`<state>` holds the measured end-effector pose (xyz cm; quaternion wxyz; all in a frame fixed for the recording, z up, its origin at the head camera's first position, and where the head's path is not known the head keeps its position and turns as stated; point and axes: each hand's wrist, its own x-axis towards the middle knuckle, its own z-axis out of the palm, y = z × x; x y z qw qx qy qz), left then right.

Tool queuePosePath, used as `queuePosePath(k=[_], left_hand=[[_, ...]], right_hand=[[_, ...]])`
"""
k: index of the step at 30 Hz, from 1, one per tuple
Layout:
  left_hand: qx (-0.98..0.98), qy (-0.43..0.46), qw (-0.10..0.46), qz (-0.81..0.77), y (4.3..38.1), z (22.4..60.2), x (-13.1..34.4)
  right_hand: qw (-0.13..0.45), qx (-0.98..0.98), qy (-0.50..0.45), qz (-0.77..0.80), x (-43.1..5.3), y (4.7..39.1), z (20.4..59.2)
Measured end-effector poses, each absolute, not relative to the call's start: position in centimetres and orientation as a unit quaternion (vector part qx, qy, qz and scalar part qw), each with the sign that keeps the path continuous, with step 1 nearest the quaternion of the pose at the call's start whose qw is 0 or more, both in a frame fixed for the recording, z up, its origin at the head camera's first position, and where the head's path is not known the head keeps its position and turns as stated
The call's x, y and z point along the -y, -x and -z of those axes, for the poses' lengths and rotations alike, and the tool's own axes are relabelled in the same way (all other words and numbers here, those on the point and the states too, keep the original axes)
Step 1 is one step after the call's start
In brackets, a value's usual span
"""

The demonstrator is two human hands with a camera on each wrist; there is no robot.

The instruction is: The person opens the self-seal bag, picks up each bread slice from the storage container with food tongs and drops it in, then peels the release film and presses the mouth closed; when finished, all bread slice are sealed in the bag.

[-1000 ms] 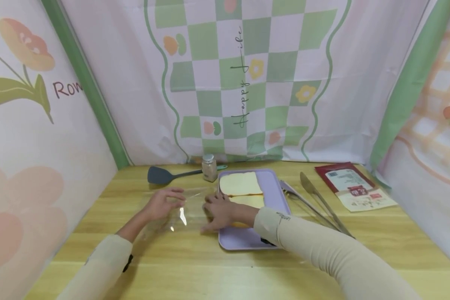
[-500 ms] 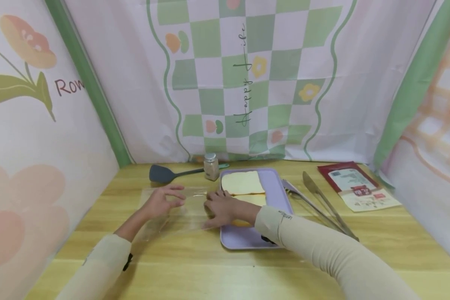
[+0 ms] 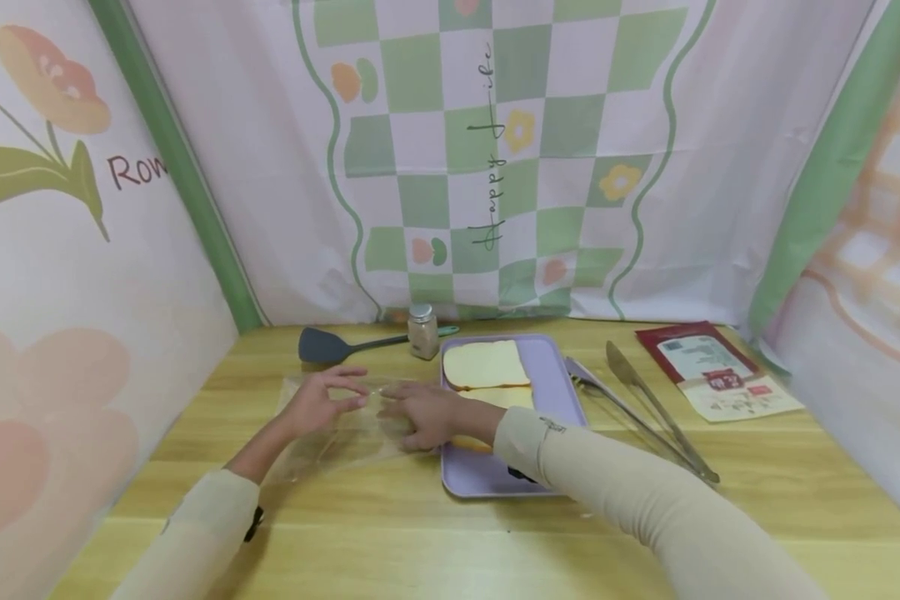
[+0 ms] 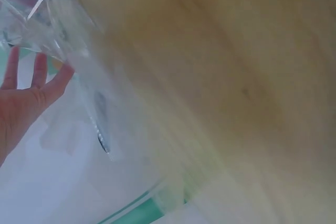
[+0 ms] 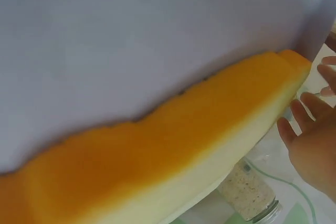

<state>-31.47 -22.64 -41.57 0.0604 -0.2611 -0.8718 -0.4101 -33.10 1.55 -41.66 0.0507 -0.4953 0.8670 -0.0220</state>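
Note:
A crinkled sheet of clear plastic (image 3: 345, 454) lies on the wooden table. My left hand (image 3: 318, 406) is at its left part, fingers spread and slightly bent; in the left wrist view the fingertips (image 4: 64, 72) are right at the film (image 4: 100, 103). My right hand (image 3: 426, 412) reaches over the film's right part with fingers extended to the left. Its forearm crosses a lilac tray (image 3: 487, 483). On that tray are two bread slices, a far one (image 3: 487, 364) and a nearer one (image 3: 506, 397) partly hidden by the right wrist. The right wrist view shows brown crust (image 5: 157, 145) up close.
Behind the film are a dark spatula (image 3: 322, 346) and a small glass jar (image 3: 423, 335) with a metal lid. Right of the tray lie metal tongs (image 3: 637, 417), a fork partly under them, and a red and white food packet (image 3: 716, 375). Printed curtains (image 3: 457, 167) enclose the table.
My right hand has moved left from the tray's edge, farther over the plastic. My left hand has stayed nearly in place, and the film lies a little differently. The view has shifted slightly.

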Motion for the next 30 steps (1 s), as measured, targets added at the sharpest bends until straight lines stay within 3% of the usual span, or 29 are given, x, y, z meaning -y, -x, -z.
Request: queuePosePath(k=[13, 23, 30], left_hand=[[0.868, 0.278, 0.071, 0.405, 31.7, 40.1, 23.2], [0.865, 0.278, 0.088, 0.409, 31.8, 39.6, 23.8], [0.863, 0.279, 0.087, 0.412, 31.9, 39.7, 24.1]], right_hand=[[0.119, -0.872, 0.474, 0.005, -0.3, 32.9, 41.1], [0.127, -0.854, 0.504, 0.027, 0.1, 33.7, 41.2], [0.080, -0.878, 0.461, 0.100, 0.5, 33.5, 41.5]])
